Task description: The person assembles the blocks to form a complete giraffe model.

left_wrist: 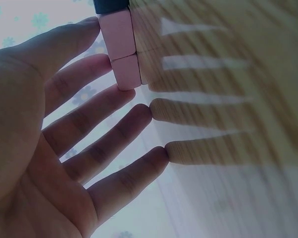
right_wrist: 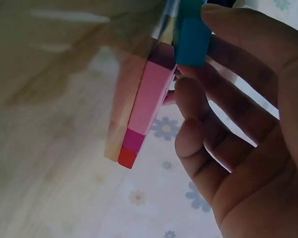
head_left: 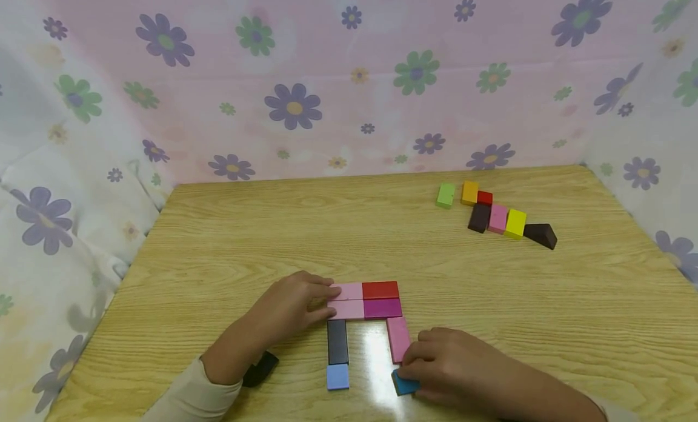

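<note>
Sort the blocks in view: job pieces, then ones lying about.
In the job:
two pale pink bars
red bar
magenta bar
black bar
pink bar
light blue square block
held blue block

Lying about, apparently:
green block
orange block
small red block
far black block
far pink block
yellow block
black wedge
left black block

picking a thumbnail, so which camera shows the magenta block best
The head view: the top of the magenta block shows whole and uncovered, between the red block and the pink block. The right wrist view shows only a small side face of it; the left wrist view does not show it.
</note>
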`<act>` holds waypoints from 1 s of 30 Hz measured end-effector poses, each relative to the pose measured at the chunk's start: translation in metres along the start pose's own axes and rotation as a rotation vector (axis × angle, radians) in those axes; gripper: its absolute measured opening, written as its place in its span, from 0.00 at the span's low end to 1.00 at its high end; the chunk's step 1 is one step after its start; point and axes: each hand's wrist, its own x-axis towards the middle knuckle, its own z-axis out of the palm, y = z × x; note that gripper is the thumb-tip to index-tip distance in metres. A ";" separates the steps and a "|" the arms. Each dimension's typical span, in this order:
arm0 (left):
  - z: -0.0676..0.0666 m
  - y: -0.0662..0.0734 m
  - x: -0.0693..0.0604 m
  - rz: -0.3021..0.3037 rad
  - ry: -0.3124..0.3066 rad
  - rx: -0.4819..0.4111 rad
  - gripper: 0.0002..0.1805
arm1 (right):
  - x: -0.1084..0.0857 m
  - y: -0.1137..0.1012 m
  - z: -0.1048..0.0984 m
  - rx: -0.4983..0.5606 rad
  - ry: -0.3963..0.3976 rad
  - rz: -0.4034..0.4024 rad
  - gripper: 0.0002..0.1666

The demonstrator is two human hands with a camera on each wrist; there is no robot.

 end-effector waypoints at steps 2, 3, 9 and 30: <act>0.000 0.000 0.000 -0.002 -0.001 -0.001 0.19 | 0.000 0.000 0.001 -0.015 0.000 -0.003 0.11; 0.000 0.000 0.000 -0.002 -0.001 -0.002 0.19 | 0.000 0.000 0.002 -0.022 -0.001 -0.002 0.11; 0.001 0.000 0.001 0.016 0.011 -0.004 0.19 | 0.000 0.001 0.004 -0.050 -0.005 0.016 0.09; 0.001 0.000 0.001 0.027 0.014 0.026 0.19 | 0.001 0.001 0.004 -0.044 -0.034 0.049 0.08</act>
